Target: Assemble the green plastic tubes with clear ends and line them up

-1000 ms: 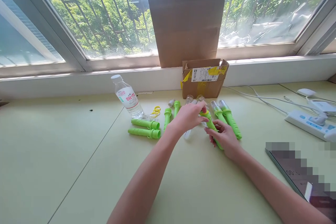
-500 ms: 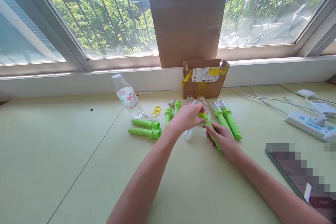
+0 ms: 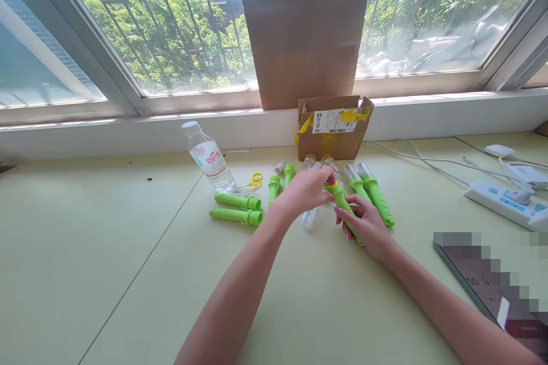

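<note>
My right hand (image 3: 363, 218) is wrapped round a green plastic flashlight body (image 3: 345, 205), tilted with its threaded end up and to the left. At that end sits a yellow ring (image 3: 332, 187), and the fingers of my left hand (image 3: 309, 183) are closed on it. Just right of my hands lie two green flashlights with clear caps (image 3: 379, 202). Clear plastic caps (image 3: 309, 218) lie below and behind my left hand, partly hidden. To its left are two upright-pointing green bodies (image 3: 274, 187) and two lying sideways (image 3: 236, 215).
Loose yellow rings (image 3: 256, 181) lie beside a tilted-looking water bottle (image 3: 209, 159). An open cardboard box (image 3: 329, 142) stands against the window ledge. At right are a power strip (image 3: 505, 205), cables and a phone (image 3: 466, 279). A small white part (image 3: 279, 167) lies behind.
The held flashlight body has turned slightly, and more of its yellow-ringed end shows. My right hand's fingers have shifted a little along it. Everything on the table stays put.
</note>
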The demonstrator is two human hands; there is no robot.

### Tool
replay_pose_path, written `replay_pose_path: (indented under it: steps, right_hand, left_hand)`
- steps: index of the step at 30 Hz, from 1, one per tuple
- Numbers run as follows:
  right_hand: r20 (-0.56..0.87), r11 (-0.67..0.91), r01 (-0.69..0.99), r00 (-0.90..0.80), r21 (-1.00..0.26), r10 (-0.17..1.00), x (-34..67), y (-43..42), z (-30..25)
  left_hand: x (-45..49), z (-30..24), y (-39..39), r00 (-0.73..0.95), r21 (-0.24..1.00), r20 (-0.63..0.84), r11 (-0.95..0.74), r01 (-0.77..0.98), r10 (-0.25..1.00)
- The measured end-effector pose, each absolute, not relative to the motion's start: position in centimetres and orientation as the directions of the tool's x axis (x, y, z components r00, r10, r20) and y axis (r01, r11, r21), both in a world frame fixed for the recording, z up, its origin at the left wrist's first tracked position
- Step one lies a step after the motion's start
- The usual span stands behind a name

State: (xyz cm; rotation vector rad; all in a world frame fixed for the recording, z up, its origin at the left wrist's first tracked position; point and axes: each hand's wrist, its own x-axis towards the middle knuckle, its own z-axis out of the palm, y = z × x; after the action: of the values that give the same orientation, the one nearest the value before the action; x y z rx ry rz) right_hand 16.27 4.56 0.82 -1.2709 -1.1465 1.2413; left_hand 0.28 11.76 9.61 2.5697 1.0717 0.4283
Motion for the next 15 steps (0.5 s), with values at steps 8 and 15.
replay_pose_path:
  steps: [8,15]
  right_hand:
    - [0.051,0.050,0.040,0.023,-0.998,0.998,15.81,4.40,0.85]
    - [0.051,0.054,0.064,-0.045,-0.996,0.998,15.93,4.43,0.74]
  left_hand:
    - [-0.10,10.09,11.65,0.687,0.422,0.144,-0.673,0.608,0.712]
    - [-0.20,9.93,11.96,0.683,0.399,0.152,-0.677,0.619,0.714]
